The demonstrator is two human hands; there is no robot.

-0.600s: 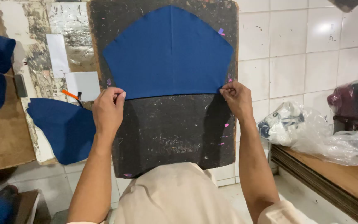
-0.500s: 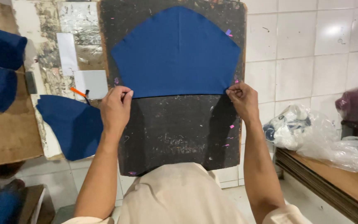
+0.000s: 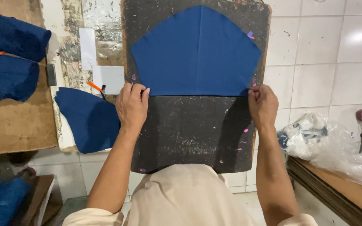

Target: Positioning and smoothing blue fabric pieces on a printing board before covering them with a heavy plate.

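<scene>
The person holds a blue cloth piece (image 3: 196,54) flat on a dark board (image 3: 189,129) that leans over the lap, and the cloth covers the upper half of the board. The left hand (image 3: 131,105) pinches the lower left corner of the cloth, with the fingers pressed together on it; the right hand (image 3: 264,104) pinches the lower right corner in the same way. To do this step well, it seems best that both hands pull gently outward with equal force, so the lower edge stays straight and the middle crease stays in the centre. Too strong a pull on one side would probably turn the cloth on the board. Another blue piece (image 3: 86,119) lies to the left on the surface (image 3: 17,125), well apart from the hands.
</scene>
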